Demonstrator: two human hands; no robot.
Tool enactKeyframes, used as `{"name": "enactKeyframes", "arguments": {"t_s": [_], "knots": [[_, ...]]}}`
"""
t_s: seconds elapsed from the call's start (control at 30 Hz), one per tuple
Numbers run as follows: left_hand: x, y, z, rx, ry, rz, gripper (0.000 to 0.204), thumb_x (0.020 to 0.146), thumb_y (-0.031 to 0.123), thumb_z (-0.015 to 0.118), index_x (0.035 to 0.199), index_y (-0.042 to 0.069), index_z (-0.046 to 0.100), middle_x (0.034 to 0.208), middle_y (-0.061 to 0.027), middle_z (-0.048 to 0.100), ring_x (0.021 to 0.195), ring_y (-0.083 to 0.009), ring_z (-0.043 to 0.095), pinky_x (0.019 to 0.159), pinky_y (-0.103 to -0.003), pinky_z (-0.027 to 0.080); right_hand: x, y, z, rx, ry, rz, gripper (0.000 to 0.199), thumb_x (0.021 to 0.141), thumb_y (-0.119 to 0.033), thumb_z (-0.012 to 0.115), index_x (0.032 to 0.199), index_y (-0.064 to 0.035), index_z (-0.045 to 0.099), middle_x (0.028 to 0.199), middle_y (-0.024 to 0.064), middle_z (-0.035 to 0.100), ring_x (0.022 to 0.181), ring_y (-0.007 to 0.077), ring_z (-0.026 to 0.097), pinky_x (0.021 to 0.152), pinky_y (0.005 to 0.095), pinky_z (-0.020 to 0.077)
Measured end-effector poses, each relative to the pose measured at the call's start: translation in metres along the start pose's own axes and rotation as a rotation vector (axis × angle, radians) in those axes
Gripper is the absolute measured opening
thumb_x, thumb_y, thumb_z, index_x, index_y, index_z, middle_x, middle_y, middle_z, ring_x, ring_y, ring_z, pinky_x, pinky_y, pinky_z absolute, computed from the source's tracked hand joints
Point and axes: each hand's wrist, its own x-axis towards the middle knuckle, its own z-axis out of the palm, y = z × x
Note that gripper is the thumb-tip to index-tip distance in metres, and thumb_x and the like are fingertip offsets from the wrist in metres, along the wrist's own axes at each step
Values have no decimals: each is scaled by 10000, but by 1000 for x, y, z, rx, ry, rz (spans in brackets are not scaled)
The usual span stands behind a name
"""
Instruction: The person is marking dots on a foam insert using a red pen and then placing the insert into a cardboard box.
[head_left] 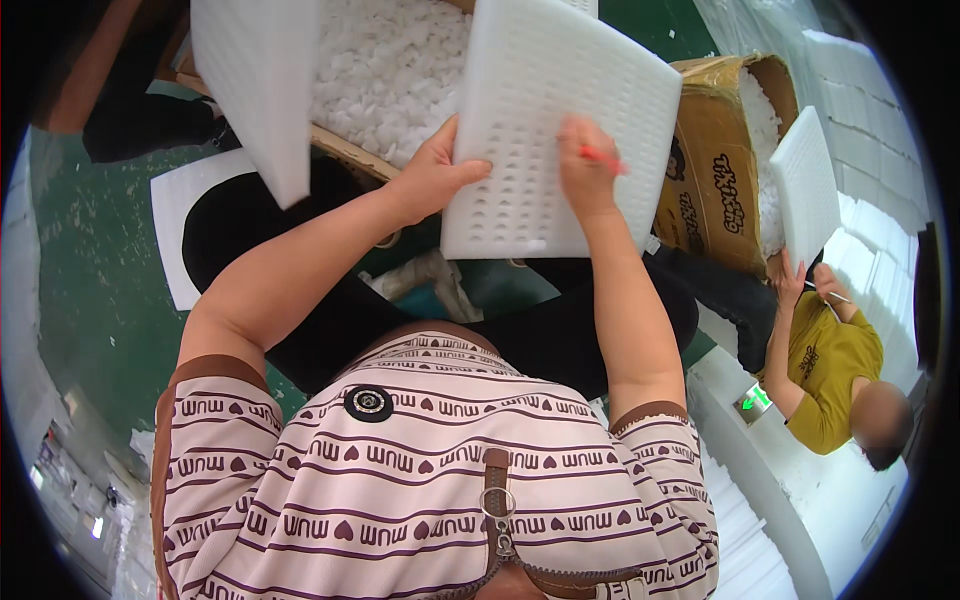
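A thick white foam sheet (530,60) with rows of small round holes or dimples stands tilted in front of me, above my knees. My left hand (437,172) grips its left edge, thumb on the near face and the other fingers behind. Over the middle of the sheet, my right hand (588,165) is closed round a small red tool (603,157), smeared by motion. What kind of tool it is, and whether its tip touches the foam, I cannot tell.
A box of small white foam pieces (385,75) lies behind the sheet. Left of it stands another white foam sheet (255,90). At right, a cardboard box (705,150) also holds foam bits; a co-worker in a yellow-green shirt (835,355) holds a smaller sheet (805,180). Another person's arm shows far left.
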Motion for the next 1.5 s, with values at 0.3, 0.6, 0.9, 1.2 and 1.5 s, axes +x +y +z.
{"name": "enactKeyframes", "arguments": {"t_s": [0.3,0.6,0.9,1.2,1.5], "knots": [[5,-5,-13,-46,70,-41,534,777,-34,503,1293,75,416,1098,-126,593,899,-178,584,791,-291,497,9,-14,-32,600,196,546,327,936,-233,480,669,-54,541,620,24,497,573,129,424,555,259,368],[6,-2,-7,-31,84,-35,513,758,-36,484,1259,69,449,1091,-128,596,891,-179,581,790,-291,495,3,0,-6,159,95,242,340,938,-233,469,669,-36,536,598,39,497,556,149,435,552,273,382],[5,-3,-9,-45,140,-32,513,748,-36,478,1252,64,463,1082,-124,602,890,-180,583,782,-288,496,10,-5,-28,585,177,617,322,929,-210,468,658,-45,522,584,34,493,534,149,435,536,277,384],[4,-1,-7,50,99,-2,557,764,-57,482,1302,78,429,1141,-122,592,939,-181,581,804,-281,482,9,-3,-7,-251,17,-90,368,959,-245,450,663,-41,533,566,13,478,520,128,423,526,253,378],[1,2,-4,39,68,12,557,767,-52,477,1307,72,420,1133,-121,589,941,-173,575,805,-277,483,12,-12,0,383,101,136,267,924,-186,499,721,-28,569,656,41,570,560,156,469,559,271,399]]}}
